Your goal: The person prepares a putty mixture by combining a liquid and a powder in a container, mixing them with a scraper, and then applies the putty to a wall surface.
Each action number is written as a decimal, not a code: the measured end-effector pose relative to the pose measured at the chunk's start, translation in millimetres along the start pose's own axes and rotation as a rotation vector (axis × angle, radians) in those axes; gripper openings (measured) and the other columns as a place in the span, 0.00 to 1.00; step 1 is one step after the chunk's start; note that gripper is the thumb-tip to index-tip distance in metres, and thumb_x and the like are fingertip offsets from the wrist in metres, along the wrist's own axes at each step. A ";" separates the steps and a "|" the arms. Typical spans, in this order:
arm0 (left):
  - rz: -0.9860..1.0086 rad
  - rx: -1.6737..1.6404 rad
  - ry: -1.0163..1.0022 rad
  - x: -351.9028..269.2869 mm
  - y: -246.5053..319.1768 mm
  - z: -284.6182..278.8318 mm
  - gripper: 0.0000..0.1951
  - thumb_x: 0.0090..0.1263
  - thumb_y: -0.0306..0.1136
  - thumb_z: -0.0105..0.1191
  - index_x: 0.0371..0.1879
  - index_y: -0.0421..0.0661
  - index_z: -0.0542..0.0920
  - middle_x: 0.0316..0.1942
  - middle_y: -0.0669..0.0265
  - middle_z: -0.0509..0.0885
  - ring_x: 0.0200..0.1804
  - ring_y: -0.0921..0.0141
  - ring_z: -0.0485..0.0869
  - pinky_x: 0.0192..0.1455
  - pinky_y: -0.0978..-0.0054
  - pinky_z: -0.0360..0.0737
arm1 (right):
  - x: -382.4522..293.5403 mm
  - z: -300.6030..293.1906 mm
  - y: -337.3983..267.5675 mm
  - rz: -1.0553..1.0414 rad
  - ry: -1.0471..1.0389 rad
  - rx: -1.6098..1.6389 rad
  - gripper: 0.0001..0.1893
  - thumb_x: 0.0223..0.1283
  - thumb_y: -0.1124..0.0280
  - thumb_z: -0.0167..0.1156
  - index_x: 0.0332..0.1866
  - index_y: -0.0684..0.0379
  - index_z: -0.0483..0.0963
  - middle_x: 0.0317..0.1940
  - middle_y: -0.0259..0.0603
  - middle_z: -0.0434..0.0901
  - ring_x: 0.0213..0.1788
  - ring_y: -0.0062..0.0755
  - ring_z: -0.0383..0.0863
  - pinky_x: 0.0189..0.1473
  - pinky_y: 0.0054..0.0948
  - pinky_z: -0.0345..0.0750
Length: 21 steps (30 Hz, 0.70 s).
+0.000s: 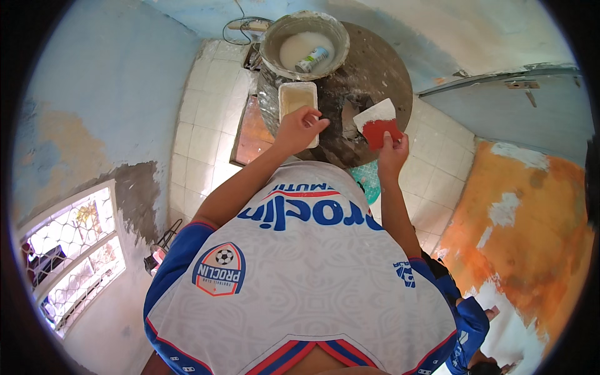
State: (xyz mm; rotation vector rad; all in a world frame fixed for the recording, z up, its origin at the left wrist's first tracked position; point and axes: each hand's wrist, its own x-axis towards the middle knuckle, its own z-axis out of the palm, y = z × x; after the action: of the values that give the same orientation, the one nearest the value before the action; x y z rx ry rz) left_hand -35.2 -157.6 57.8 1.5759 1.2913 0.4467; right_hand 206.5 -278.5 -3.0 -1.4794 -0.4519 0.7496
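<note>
My right hand (393, 149) grips a red flat plastic spreader (380, 133) by its near edge; white paste coats the spreader's far half. My left hand (302, 129) is over the near part of a white rectangular tub (298, 93), fingers curled and thumb apart; whether it touches the rim I cannot tell. Both the tub and a large round basin (346, 42) stand on a dark, stained round tabletop (386, 61). Inside the basin are whitish matter and a can (312, 59) lying on its side.
A patchy wall (468, 28) rises behind the table, with a cable (243, 28) at the back left. A grated window (75, 258) is at lower left. Another person in a blue sleeve (471, 323) is at lower right. A green item (370, 183) shows below the table edge.
</note>
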 end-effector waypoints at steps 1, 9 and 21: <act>-0.007 0.005 0.001 3.0 4.5 11.8 0.18 0.66 0.42 0.69 0.48 0.42 0.86 0.34 0.63 0.88 0.37 0.70 0.87 0.43 0.71 0.83 | 2.4 0.6 6.8 0.009 -0.019 -0.115 0.08 0.74 0.75 0.60 0.52 0.64 0.73 0.45 0.42 0.85 0.44 0.24 0.85 0.46 0.25 0.82; 0.014 0.074 -0.024 40.5 0.1 55.4 0.17 0.64 0.44 0.69 0.41 0.41 0.89 0.31 0.59 0.90 0.35 0.67 0.89 0.40 0.70 0.83 | 11.2 16.1 24.1 -0.025 -0.145 -0.549 0.10 0.68 0.72 0.64 0.49 0.67 0.77 0.38 0.44 0.88 0.39 0.29 0.88 0.43 0.30 0.82; -0.227 -0.494 -0.027 37.1 -27.2 54.5 0.09 0.70 0.28 0.63 0.46 0.39 0.84 0.33 0.74 0.84 0.34 0.81 0.79 0.38 0.81 0.75 | 53.3 61.5 20.0 -0.129 -0.393 -0.892 0.16 0.64 0.69 0.60 0.52 0.67 0.79 0.43 0.65 0.85 0.49 0.68 0.84 0.51 0.55 0.79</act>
State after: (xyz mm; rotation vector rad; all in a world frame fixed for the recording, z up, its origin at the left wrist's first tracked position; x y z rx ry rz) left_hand 6.7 -152.0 0.4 1.0093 1.2077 0.5483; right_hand 198.0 -198.7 -27.4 -2.0915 -1.2891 0.7738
